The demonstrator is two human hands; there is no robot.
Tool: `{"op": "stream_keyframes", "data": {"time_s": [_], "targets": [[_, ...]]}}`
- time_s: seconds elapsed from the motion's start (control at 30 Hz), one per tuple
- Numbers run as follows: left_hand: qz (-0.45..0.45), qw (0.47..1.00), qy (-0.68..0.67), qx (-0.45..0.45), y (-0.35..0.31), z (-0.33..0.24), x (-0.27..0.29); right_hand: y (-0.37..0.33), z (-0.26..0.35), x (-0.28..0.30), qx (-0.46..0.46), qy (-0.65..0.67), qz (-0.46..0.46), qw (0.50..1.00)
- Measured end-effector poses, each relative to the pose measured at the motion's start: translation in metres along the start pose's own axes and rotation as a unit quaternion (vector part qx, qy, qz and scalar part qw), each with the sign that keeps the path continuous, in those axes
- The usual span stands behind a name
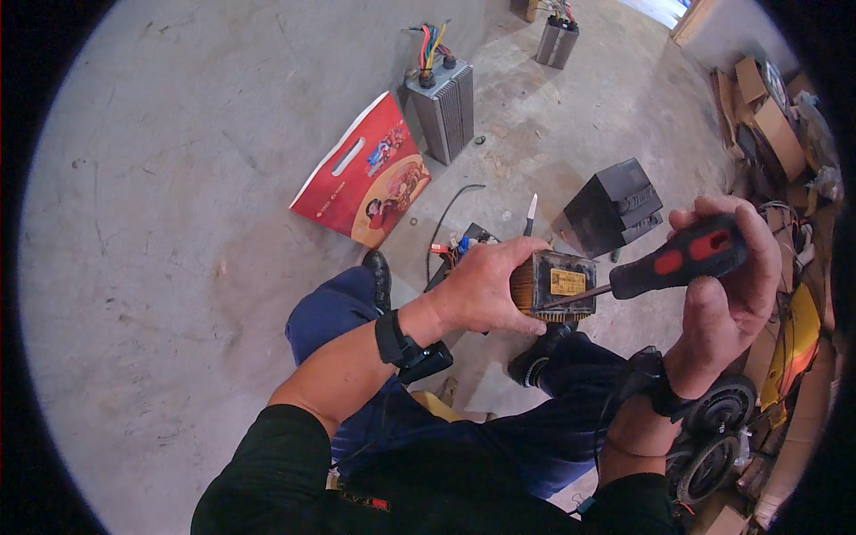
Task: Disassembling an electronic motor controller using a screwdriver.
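My left hand [486,287] grips a small boxy electrical unit [563,283] with a yellow label and ribbed metal sides, held above my knees. My right hand [733,283] is closed around the black and red handle of a screwdriver [679,259]. Its metal shaft runs left and its tip touches the front face of the unit, just below the label. Both wrists wear black bands. I sit with dark blue trousers and black shoes over a concrete floor.
On the floor lie a red paper bag [366,174], a ribbed grey controller box with coloured wires [443,100], a second one [557,37] farther back, a black box [615,205], a small blade [530,212] and loose wiring [450,250]. Cardboard and scooter wheels [713,428] crowd the right.
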State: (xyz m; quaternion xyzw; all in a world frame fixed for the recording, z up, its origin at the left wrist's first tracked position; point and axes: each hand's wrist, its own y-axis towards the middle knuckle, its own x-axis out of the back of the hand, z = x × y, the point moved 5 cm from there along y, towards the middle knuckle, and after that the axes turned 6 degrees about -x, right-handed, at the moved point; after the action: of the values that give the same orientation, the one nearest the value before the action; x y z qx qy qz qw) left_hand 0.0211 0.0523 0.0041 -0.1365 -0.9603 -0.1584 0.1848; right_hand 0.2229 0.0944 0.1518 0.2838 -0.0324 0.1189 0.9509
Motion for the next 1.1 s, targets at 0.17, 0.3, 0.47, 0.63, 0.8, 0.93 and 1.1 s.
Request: {"op": "stream_keyframes", "data": {"time_s": [0.17,0.3,0.47,0.63,0.8,0.93,1.1], "targets": [[0.009,0.999,-0.026,0.027,-0.002,0.002,0.001,0.0,-0.002,-0.01,-0.06,0.045,-0.054,0.996],[0.005,0.999,-0.027,0.028,-0.001,0.002,0.001,0.0,-0.002,-0.006,0.023,-0.016,-0.008,1.0],[0.0,0.999,-0.039,0.032,-0.002,0.004,0.001,-0.004,0.004,-0.011,-0.025,0.039,-0.015,0.999],[-0.001,0.998,-0.049,0.033,-0.002,0.003,0.003,0.0,0.001,-0.019,-0.014,0.052,-0.035,0.998],[0.002,0.999,-0.035,0.028,-0.001,0.003,0.001,-0.004,0.001,-0.01,-0.025,-0.019,-0.05,0.998],[-0.001,0.999,-0.031,0.024,-0.001,0.003,0.002,-0.004,0.004,-0.017,-0.079,0.042,-0.091,0.992],[0.008,0.999,-0.035,0.03,0.0,0.001,0.002,-0.001,-0.002,-0.007,0.01,-0.015,-0.046,0.999]]}}
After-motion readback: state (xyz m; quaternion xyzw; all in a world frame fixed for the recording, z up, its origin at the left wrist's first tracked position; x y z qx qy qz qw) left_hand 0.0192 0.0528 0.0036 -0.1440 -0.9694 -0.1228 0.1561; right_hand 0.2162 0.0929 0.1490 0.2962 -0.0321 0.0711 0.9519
